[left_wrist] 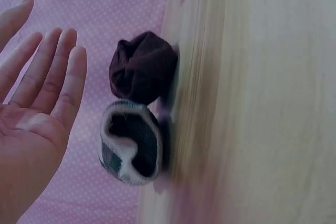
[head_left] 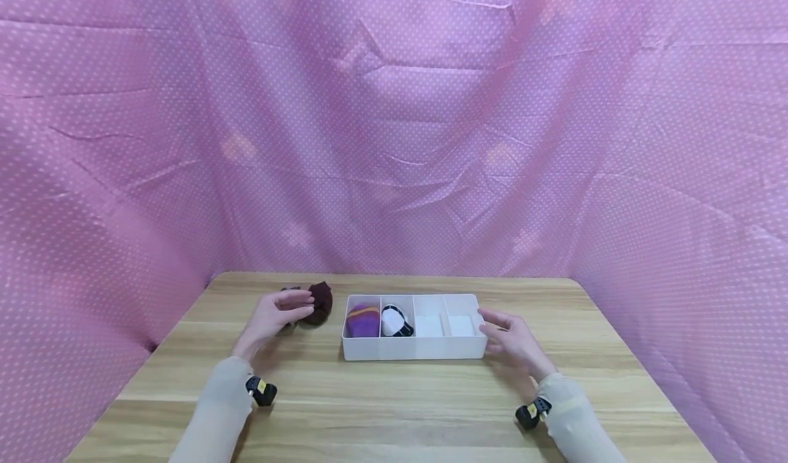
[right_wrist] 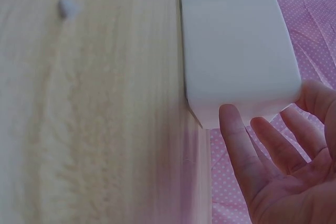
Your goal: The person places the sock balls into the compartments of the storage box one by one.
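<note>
My left hand (head_left: pixel 275 318) is held above the table with its fingers extended, beside two rolled socks on the left. One is a dark maroon rolled sock (left_wrist: pixel 144 66); the other, a white, dark and green rolled sock (left_wrist: pixel 131 142), is mostly hidden behind the hand in the head view. The left wrist view shows a gap between fingers and socks. My right hand (head_left: pixel 514 340) touches the right end of a white divided box (head_left: pixel 415 349) with its fingertips. Inside its left compartments lie a purple rolled sock (head_left: pixel 363 323) with an orange stripe and a white-and-black rolled sock (head_left: pixel 394 321).
The box stands mid-table on the light wooden tabletop (head_left: pixel 382 408). Its two right compartments show white bottoms. Pink dotted cloth (head_left: pixel 400 141) hangs behind the table and along both sides.
</note>
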The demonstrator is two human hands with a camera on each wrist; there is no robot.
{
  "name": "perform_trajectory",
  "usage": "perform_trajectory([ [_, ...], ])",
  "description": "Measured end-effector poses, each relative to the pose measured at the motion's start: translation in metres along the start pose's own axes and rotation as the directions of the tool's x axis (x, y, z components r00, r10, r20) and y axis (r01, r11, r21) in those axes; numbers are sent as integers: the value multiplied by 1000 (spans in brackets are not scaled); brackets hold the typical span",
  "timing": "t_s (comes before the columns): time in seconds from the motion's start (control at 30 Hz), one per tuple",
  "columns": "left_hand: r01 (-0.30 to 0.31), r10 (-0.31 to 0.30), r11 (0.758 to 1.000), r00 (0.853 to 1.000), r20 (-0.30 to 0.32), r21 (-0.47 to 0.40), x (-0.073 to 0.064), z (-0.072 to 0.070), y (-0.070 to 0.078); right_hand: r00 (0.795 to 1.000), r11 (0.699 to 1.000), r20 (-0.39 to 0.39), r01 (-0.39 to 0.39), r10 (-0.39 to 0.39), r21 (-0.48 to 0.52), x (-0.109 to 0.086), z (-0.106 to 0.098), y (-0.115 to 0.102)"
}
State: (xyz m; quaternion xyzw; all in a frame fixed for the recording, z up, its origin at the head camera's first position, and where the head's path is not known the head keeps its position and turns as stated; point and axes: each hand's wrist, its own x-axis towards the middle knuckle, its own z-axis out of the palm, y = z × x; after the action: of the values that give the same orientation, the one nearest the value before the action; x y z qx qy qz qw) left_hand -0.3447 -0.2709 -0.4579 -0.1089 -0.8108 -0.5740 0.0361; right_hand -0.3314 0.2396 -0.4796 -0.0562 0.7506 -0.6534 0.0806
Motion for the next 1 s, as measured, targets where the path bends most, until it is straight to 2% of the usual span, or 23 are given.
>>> perform_trajectory([
  [0.2, 54, -54, 998, 998, -36, 16, 5, -7, -4, 1000, 1000, -3, 0, 0, -1, 0, -2, 0],
  [0.33, 105, -107, 994, 992, -73, -25, 5, -10, -4, 1000, 1000, 9, 3, -3, -1, 0, -1, 0],
  [0.4, 105, -110, 993, 990, -91, -53, 6, -13, -5, 1000, 1000, 6, -3, 3, 10, -1, 0, 0],
  [0.5, 74, -82, 995, 988, -132, -65, 8, -18, -9, 1000, 1000, 6, -9, 9, 15, -1, -1, 0],
  [0.63, 52, -56, 998, 977, -204, -25, 12, -23, -16, 1000, 1000, 4, -1, 1, -1, -2, -2, -1],
  [0.73, 84, -78, 996, 968, -239, 15, 14, -26, -19, 1000, 1000, 7, 1, -1, -11, -3, -2, -2],
  [0.87, 144, -124, 987, 963, -238, 68, 16, -29, -22, 1000, 999, 17, 1, -1, -32, -4, -2, -3],
  [1.0, 180, -153, 974, 970, -190, 135, 20, -31, -26, 1000, 999, 10, 3, -2, -53, -4, 0, -4],
])
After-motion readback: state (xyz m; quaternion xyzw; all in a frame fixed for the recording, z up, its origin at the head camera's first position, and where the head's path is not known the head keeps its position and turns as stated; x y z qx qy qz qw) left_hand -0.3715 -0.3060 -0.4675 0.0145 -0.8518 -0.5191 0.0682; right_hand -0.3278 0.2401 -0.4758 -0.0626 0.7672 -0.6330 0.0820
